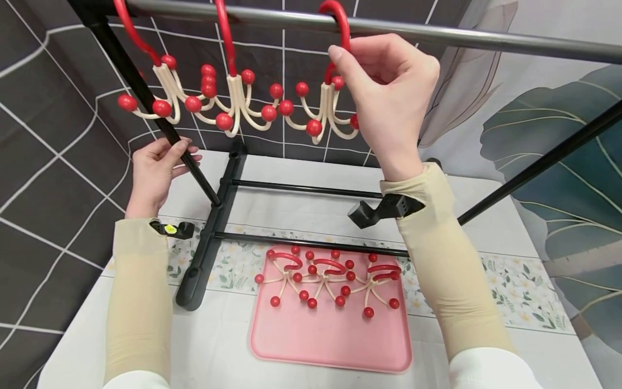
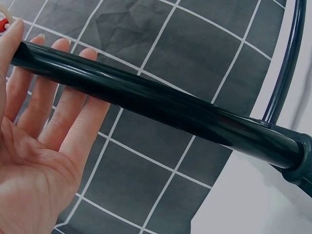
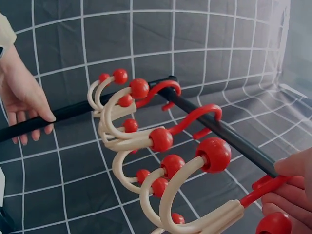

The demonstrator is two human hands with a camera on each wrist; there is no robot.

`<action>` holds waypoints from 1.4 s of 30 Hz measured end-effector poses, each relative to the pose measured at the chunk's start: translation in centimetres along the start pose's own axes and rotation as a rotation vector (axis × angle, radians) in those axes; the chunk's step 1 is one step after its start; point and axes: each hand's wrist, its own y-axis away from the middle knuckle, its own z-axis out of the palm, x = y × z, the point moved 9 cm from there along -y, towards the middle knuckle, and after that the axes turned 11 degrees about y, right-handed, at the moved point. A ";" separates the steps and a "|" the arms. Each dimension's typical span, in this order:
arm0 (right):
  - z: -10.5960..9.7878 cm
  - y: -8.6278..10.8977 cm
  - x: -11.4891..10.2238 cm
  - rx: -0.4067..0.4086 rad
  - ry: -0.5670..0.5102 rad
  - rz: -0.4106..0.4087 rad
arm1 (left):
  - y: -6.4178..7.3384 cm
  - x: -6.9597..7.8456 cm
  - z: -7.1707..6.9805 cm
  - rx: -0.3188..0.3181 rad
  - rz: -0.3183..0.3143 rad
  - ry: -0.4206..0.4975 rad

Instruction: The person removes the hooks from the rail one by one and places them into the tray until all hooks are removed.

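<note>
My right hand pinches the red hook of a cream, red-balled multi-arm hanger between thumb and fingers. That hook is over the rack's top metal bar. To its left, two similar hangers, a middle one and a left one, hang from the bar. My left hand holds the rack's black side post, its thumb on one side and its fingers behind. In the right wrist view, the hangers' curved arms fill the middle.
Below, a pink tray bears three more such hangers on the white table. The rack's black foot and low crossbars stand behind. A dark tiled-pattern backdrop rises at left, a leaf-patterned curtain at right.
</note>
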 end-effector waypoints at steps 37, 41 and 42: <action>-5.0 6.9 -0.9 -0.101 0.097 0.028 | 0.0 0.1 0.1 0.016 -0.006 0.000; -5.2 8.7 -0.7 -0.157 0.103 0.026 | 0.0 0.1 0.2 0.016 -0.003 -0.003; -5.2 9.2 -0.6 -0.174 0.100 0.026 | 0.0 0.1 0.2 0.016 -0.002 -0.004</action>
